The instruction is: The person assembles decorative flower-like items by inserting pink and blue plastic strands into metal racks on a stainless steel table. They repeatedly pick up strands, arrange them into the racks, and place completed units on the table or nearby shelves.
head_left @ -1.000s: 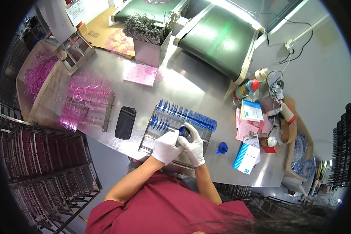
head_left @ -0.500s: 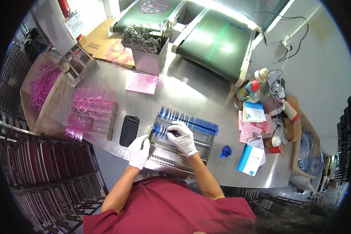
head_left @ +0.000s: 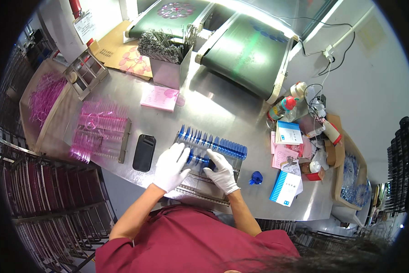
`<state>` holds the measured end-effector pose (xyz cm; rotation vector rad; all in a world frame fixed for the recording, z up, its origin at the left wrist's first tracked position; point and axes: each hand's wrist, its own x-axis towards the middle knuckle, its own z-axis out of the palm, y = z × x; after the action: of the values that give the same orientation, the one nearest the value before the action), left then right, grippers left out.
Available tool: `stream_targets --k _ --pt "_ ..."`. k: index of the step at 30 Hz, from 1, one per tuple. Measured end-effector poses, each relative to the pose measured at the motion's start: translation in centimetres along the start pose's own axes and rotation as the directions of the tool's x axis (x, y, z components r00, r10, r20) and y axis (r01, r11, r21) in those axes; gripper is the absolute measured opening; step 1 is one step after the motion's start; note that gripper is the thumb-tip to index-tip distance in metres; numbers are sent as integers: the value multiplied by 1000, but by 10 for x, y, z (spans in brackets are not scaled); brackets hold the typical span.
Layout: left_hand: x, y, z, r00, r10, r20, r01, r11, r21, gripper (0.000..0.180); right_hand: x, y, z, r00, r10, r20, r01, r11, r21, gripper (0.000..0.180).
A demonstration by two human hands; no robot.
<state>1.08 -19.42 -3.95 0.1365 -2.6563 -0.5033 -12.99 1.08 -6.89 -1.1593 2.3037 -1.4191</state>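
A metal slotted rack (head_left: 203,194) lies before me on the steel table, with thin translucent blue pieces (head_left: 218,144) standing on edge along its far row. More blue pieces (head_left: 198,159) sit in the row between my hands. My left hand (head_left: 170,168), in a white glove, is at the rack's left side, fingers stretched and thumb apart, beside those pieces. My right hand (head_left: 222,174), also gloved, curls thumb and fingers around the right end of the nearer row, with dark blue showing between them. The exact contact at the fingertips is partly hidden.
Left of the rack lie a black phone (head_left: 144,153) and a rack of pink pieces (head_left: 100,123). A blue crumpled item (head_left: 256,178) lies to the right, near booklets (head_left: 286,187) and a bottle (head_left: 282,108). Behind stand a metal bin of wire hooks (head_left: 166,73) and a green conveyor (head_left: 245,54).
My left hand has moved right and up from the rack's left corner to the blue pieces, its fingers now extended. My right hand has shifted to the row's right end. The whole view has shifted slightly.
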Motion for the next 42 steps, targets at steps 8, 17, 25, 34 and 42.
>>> stream_targets --k 8,17,25,34,42 --pt "41 21 49 915 348 201 -356 935 0 79 -25 26 -39 997 78 2 -78 992 97 73" --pt "64 33 35 804 467 369 -503 865 2 69 -61 66 -76 982 184 -31 -167 943 288 72" --pt "67 22 39 768 513 383 -526 847 -79 66 -54 56 -94 992 -119 33 120 871 -476 71" --pt "59 10 48 770 576 275 -581 811 -70 72 -40 24 -62 958 -191 215 286 711 -642 74" --pt "128 -97 -14 974 115 -197 -126 991 -46 55 -90 -39 -3 958 -71 279 185 894 -409 39"
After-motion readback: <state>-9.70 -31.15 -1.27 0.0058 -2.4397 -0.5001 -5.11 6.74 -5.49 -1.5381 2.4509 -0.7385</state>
